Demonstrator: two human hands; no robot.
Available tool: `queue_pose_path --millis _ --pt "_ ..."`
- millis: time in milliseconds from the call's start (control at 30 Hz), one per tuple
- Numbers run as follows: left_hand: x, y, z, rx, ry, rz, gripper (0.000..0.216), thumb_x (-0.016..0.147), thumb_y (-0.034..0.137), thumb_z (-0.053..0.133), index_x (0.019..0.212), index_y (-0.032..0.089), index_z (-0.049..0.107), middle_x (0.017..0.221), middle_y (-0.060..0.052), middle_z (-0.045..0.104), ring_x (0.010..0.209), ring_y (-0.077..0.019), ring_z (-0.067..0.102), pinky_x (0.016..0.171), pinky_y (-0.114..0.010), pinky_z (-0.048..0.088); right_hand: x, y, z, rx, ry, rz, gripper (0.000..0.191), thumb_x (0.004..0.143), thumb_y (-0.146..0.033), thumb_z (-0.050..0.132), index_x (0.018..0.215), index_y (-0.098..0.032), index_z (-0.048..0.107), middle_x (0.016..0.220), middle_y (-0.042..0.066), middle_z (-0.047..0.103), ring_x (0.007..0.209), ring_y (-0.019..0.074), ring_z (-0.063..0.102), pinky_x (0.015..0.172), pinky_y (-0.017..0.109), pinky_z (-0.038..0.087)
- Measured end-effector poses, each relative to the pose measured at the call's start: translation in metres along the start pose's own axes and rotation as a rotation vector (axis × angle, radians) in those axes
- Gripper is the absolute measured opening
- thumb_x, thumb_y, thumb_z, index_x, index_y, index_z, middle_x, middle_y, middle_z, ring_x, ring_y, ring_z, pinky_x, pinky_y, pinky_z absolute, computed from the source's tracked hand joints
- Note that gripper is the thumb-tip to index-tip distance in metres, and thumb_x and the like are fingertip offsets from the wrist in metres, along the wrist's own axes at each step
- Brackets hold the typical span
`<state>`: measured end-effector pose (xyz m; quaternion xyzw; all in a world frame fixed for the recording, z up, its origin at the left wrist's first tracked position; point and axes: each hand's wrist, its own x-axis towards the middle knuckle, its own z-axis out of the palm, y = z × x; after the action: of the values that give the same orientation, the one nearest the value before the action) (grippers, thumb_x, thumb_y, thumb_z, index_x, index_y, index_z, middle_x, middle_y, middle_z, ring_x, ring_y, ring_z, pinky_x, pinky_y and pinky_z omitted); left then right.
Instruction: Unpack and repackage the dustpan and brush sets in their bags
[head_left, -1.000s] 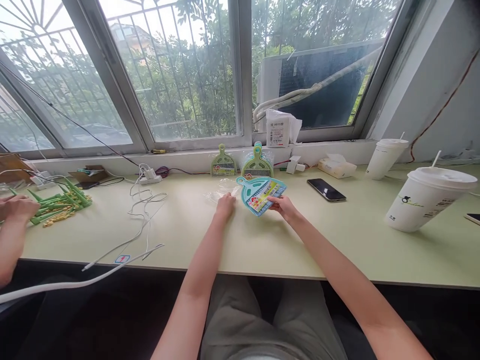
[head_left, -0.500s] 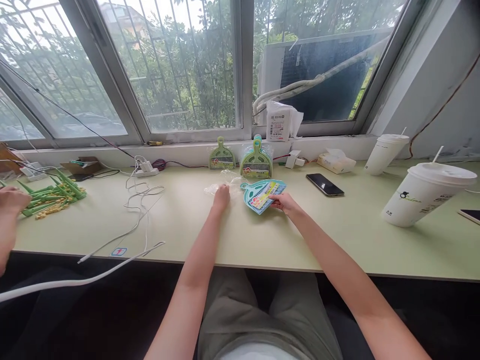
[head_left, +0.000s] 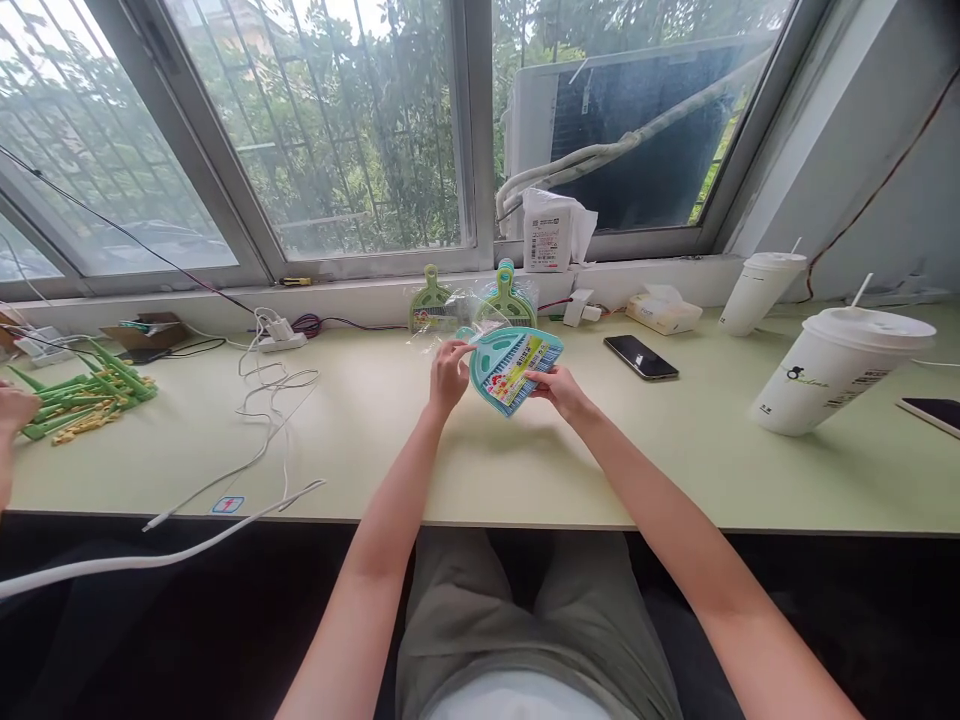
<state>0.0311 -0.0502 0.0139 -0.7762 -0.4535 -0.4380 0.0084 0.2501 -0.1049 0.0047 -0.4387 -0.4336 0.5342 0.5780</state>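
Observation:
A small teal dustpan and brush set with a yellow printed label is tilted above the table. My right hand grips its wide edge, thumb on the front. My left hand is closed near the handle end, with a clear plastic bag at its fingers. The crumpled bag spreads behind the handle, and its exact edges are hard to see. Behind stand a wrapped green dustpan and a stack of wrapped green dustpans, partly covered by the bag and the teal set.
A phone, a tissue pack and two lidded cups are on the right. White cables trail over the table's left part. Another person's hand is beside green and yellow pieces at far left.
My left hand has risen from the table with the plastic bag and come up to the dustpan's handle. The teal set has shifted slightly up and turned. The view has moved a little.

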Motion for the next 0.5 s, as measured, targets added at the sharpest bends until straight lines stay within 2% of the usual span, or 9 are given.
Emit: queue_pose_path --millis 133,267,367,433,500 --pt "0.002 0.016 -0.003 -0.089 0.028 -0.011 0.035 0.086 0.008 0.04 0.102 0.021 0.068 0.106 -0.006 0.062 0.105 -0.0192 0.056 0.092 -0.032 0.044 -0.002 0.003 0.004 -0.046 0.012 -0.052 0.021 0.07 -0.018 0.073 0.09 -0.012 0.069 0.095 0.01 0.073 0.077 0.02 0.07 0.059 0.027 0.059" --pt "-0.002 0.036 -0.007 -0.045 0.046 -0.017 0.027 0.089 0.016 0.045 0.106 0.023 0.066 0.112 -0.006 0.062 0.113 -0.0221 0.053 0.106 -0.038 0.032 -0.007 0.005 0.014 -0.016 -0.03 -0.069 0.023 0.07 -0.021 0.074 0.091 -0.012 0.07 0.094 0.01 0.073 0.077 0.0204 0.069 0.059 0.028 0.058" --pt "-0.004 0.046 -0.013 -0.052 0.261 -0.15 0.036 0.091 0.025 0.048 0.126 0.021 0.051 0.131 -0.01 0.052 0.131 -0.0254 0.04 0.113 -0.042 0.023 -0.009 0.003 0.016 0.028 -0.013 -0.1 0.022 0.069 -0.023 0.074 0.088 -0.012 0.069 0.094 0.01 0.073 0.077 0.0199 0.069 0.06 0.027 0.058" --pt "-0.002 0.047 -0.017 -0.089 0.455 -0.317 0.052 0.091 0.03 0.051 0.139 0.021 0.034 0.143 -0.014 0.038 0.142 -0.0266 0.024 0.115 -0.045 0.019 -0.008 0.002 0.015 0.071 -0.01 -0.124 0.025 0.069 -0.024 0.075 0.09 -0.013 0.068 0.097 0.009 0.072 0.079 0.0198 0.069 0.061 0.027 0.058" --pt "0.002 0.043 -0.017 -0.181 0.55 -0.495 0.063 0.092 0.036 0.049 0.145 0.022 0.018 0.148 -0.016 0.028 0.145 -0.0254 0.014 0.115 -0.045 0.021 -0.007 0.002 0.013 0.103 -0.015 -0.138 0.028 0.069 -0.027 0.075 0.092 -0.014 0.068 0.1 0.009 0.072 0.081 0.0202 0.069 0.064 0.028 0.058"
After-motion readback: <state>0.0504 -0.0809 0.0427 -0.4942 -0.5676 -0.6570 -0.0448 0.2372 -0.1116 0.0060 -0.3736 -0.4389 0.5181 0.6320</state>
